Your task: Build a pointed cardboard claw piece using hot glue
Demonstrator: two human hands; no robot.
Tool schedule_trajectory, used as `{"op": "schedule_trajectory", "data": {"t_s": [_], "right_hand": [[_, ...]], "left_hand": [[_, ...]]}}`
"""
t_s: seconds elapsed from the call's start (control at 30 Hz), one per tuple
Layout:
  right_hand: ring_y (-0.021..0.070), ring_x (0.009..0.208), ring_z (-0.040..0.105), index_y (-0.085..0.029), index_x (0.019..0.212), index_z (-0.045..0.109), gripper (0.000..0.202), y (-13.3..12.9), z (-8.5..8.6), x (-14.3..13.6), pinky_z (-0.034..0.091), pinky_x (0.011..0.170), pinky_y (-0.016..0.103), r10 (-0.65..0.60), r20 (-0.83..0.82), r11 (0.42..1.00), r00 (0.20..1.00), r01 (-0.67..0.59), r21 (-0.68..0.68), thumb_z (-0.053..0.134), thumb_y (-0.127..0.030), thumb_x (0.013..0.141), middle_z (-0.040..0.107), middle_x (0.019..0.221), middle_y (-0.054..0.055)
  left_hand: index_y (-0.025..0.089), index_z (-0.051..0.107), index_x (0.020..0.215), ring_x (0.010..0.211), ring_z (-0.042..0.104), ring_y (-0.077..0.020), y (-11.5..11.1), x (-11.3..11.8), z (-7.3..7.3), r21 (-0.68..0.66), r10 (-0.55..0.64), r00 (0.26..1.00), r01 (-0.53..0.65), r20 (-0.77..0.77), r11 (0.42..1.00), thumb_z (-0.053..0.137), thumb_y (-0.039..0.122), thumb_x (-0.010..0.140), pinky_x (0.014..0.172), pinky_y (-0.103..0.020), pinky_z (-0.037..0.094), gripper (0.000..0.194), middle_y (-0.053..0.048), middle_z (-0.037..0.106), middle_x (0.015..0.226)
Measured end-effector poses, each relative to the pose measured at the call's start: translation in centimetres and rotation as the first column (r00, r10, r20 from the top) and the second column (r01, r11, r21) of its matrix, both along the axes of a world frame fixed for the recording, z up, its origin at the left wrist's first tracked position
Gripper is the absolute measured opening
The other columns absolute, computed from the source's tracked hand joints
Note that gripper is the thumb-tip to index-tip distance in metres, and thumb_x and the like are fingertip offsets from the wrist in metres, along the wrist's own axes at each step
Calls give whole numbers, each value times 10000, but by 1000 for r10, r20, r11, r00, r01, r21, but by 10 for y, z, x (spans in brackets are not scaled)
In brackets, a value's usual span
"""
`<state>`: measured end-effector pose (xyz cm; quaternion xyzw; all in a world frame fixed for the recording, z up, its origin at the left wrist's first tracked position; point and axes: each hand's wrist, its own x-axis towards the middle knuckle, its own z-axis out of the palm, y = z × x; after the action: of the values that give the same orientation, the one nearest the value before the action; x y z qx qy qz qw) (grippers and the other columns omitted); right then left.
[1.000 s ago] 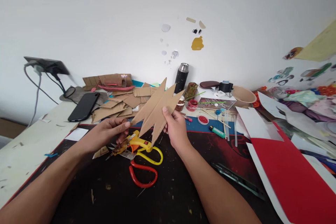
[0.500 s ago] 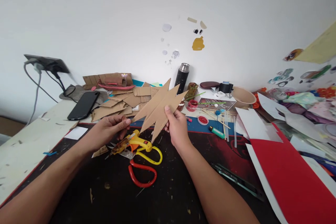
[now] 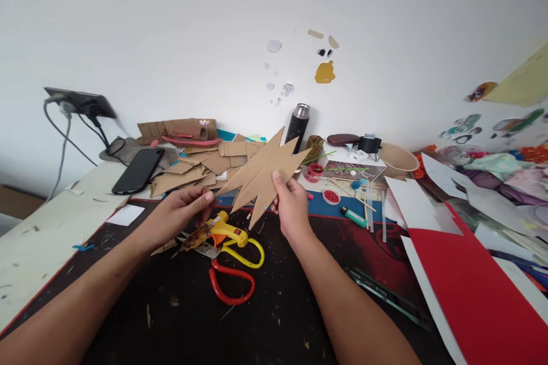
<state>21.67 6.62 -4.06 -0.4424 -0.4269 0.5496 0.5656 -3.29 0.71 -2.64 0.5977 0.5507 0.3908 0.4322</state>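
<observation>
A spiky, burst-shaped cardboard cutout (image 3: 257, 177) is raised above the desk, tilted. My right hand (image 3: 291, 205) grips its right side, thumb on the front face and fingers behind. At its lower left point, the thumb and fingers of my left hand (image 3: 190, 205) are closed at the tip; the exact contact is hard to make out. Just below lie a yellow hot glue gun (image 3: 233, 234) and a pair of scissors (image 3: 233, 291) with one red and one yellow handle loop. The glue gun partly covers the scissor blades.
Cardboard scraps (image 3: 192, 168) are heaped behind my left hand, near a black phone (image 3: 137, 171). A black flask (image 3: 297, 125) stands by the wall. To the right are a red paint jar (image 3: 314, 172), a green lighter (image 3: 354, 217), a cutter knife (image 3: 385, 296) and red paper (image 3: 475, 291).
The cardboard cutout has shifted slightly right and tilted a little, with my right hand still on it. The whole view has drifted a touch. My left hand stays near the cutout's left point.
</observation>
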Motion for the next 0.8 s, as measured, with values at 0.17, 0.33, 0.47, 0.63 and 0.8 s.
{"op": "schedule_trajectory", "data": {"t_s": [0.17, 0.33, 0.47, 0.63, 0.8], "right_hand": [[122, 415, 432, -255, 738, 576, 691, 0, -3, -1, 329, 416, 280, 14, 5, 1000, 1000, -14, -1, 844, -892, 742, 473, 490, -86], [123, 418, 439, -253, 746, 575, 688, -1, -2, -1, 322, 413, 278, 12, -1, 1000, 1000, -12, -3, 853, -882, 742, 480, 492, -85], [123, 424, 447, -255, 740, 564, 679, -1, -1, -2, 330, 411, 273, 2, -7, 1000, 1000, -3, -13, 854, -869, 751, 484, 499, -83], [123, 429, 446, -255, 748, 570, 637, -2, 1, -2, 335, 416, 271, 9, -25, 1000, 1000, -9, -11, 861, -820, 786, 476, 505, -85], [129, 424, 437, -255, 758, 585, 648, -2, 0, -2, 327, 413, 280, 8, -26, 1000, 1000, -9, -16, 856, -843, 770, 480, 501, -81]], "left_hand": [[223, 644, 713, 525, 525, -145, -2, 5, 3, -40, 26, 1000, -26, 1, 999, 750, 918, 803, 503, -254, 434, 709, 13, 630, 582], [226, 635, 723, 520, 516, -142, -2, 2, -1, -17, 34, 999, -34, -24, 999, 729, 899, 836, 497, -248, 427, 689, 17, 621, 581], [223, 649, 740, 544, 524, -147, -3, -1, -2, 12, 16, 998, -15, -68, 1000, 687, 861, 902, 521, -251, 443, 659, 11, 630, 606], [224, 658, 724, 582, 534, -168, -3, -4, -2, 45, -11, 992, 17, -129, 999, 677, 862, 897, 540, -264, 455, 662, -2, 620, 629], [233, 692, 791, 595, 490, -166, -4, 0, 2, 136, 61, 970, -30, -235, 990, 734, 817, 865, 530, -254, 394, 590, 16, 609, 640]]}}
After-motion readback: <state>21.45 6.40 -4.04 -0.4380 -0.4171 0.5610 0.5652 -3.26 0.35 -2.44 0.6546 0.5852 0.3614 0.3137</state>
